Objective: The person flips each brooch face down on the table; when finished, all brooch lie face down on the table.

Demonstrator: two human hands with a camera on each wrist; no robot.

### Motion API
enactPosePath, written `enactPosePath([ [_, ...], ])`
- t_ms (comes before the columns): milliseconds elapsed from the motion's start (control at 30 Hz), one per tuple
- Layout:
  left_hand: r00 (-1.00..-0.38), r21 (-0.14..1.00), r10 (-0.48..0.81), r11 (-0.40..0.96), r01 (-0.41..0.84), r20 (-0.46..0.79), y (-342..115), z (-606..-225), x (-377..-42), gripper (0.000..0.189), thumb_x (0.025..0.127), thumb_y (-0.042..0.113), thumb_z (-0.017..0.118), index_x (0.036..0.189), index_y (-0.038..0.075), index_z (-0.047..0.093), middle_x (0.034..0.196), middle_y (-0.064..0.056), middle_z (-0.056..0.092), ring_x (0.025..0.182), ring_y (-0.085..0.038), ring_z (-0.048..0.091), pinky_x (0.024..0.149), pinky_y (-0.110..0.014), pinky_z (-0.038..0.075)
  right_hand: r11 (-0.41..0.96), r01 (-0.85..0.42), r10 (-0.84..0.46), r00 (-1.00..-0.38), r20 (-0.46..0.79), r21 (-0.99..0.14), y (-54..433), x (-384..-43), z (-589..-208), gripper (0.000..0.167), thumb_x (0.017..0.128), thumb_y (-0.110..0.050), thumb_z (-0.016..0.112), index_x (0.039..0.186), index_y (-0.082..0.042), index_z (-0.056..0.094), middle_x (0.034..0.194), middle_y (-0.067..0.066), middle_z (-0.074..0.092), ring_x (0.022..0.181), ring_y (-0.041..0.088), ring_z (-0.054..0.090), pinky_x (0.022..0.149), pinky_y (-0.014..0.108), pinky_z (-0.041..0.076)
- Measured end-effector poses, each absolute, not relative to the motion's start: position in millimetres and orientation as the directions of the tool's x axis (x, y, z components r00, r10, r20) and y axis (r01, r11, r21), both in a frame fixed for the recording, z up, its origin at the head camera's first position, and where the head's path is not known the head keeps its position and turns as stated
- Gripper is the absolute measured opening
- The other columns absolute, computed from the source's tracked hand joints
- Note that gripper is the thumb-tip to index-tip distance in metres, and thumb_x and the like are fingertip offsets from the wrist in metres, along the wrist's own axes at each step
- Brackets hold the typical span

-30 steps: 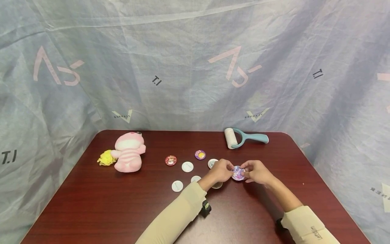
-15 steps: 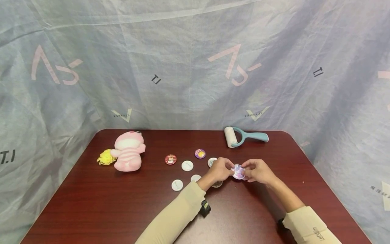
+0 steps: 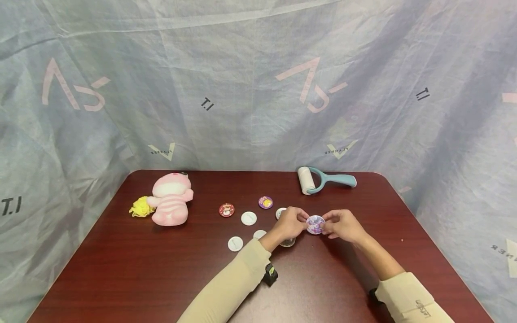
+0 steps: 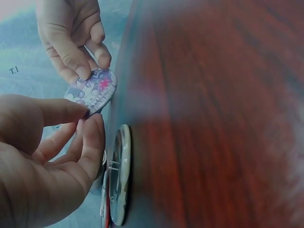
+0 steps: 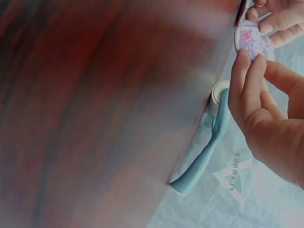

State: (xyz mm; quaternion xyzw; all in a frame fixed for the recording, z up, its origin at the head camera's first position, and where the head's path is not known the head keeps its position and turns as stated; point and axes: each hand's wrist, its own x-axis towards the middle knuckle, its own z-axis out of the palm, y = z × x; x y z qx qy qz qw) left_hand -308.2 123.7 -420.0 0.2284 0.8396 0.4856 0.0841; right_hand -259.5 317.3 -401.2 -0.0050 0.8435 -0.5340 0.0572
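Observation:
A round button badge (image 3: 315, 224) with a purple and white picture and a pink star is held up between both hands, picture side showing. My left hand (image 3: 291, 223) pinches its left edge between thumb and fingers. On the opposite edge, my right hand (image 3: 344, 225) grips it the same way. The left wrist view shows the badge (image 4: 95, 90) tilted, with thumbs and fingertips at its rim. Beside and partly under my left wrist lie a white-rimmed badge (image 3: 280, 212) and a metal-backed badge (image 3: 288, 242), both partly hidden.
On the dark red table (image 3: 161, 278) lie a red badge (image 3: 226, 210), a purple and yellow badge (image 3: 265, 202) and several white pin-backed badges (image 3: 235, 244). A lint roller (image 3: 339, 180) lies at the back right. A pink plush toy (image 3: 171, 202) with a yellow pompom (image 3: 141, 207) lies at left.
The purple badge has risen very slightly and changed its tilt, with both hands keeping hold of it. The other things on the table stay in place.

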Motion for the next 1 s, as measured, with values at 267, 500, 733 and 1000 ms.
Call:
enactPosePath([
  [267,-0.885,0.857,0.459,0.421,0.298,0.083,122.2,-419.9,-309.2,0.004,0.086,0.009,0.074,0.090,0.009,0.076,0.078,0.005,0.070,0.070,-0.003,0.056,0.067,-0.020,0.046,0.439,0.061,-0.055,-0.994,-0.095,-0.896,320.3,-259.6,-401.4,0.015,0.086,0.004,0.070,0.098,0.012,0.068,0.086,0.017,0.070,0.074,0.025,0.069,0.065,0.039,0.059],
  [500,-0.894,0.851,0.443,0.442,0.282,0.066,122.3,-421.0,-309.8,0.006,0.086,0.018,0.075,0.088,0.013,0.077,0.085,0.006,0.070,0.079,-0.007,0.056,0.072,-0.022,0.046,0.501,0.118,-0.050,-0.985,-0.165,-0.857,323.8,-258.2,-397.5,0.020,0.089,-0.009,0.071,0.103,0.005,0.070,0.079,0.017,0.071,0.062,0.024,0.069,0.052,0.034,0.056],
  [733,-0.893,0.861,0.449,0.436,0.262,0.045,122.0,-420.5,-308.1,0.009,0.087,0.017,0.072,0.082,0.014,0.078,0.076,0.009,0.068,0.072,-0.004,0.054,0.066,-0.021,0.044,0.547,0.117,-0.060,-0.982,-0.178,-0.829,323.9,-257.1,-396.9,0.023,0.091,-0.009,0.067,0.110,0.005,0.068,0.090,0.017,0.073,0.071,0.023,0.070,0.055,0.034,0.056],
  [1000,-0.904,0.866,0.422,0.423,0.267,0.073,123.1,-422.0,-307.2,0.006,0.084,0.012,0.075,0.082,0.008,0.080,0.088,0.002,0.074,0.081,-0.002,0.060,0.072,-0.019,0.047,0.553,0.153,-0.044,-0.976,-0.212,-0.819,323.2,-256.1,-397.8,0.025,0.095,-0.014,0.060,0.110,0.004,0.068,0.095,0.014,0.073,0.077,0.023,0.071,0.061,0.037,0.057],
])
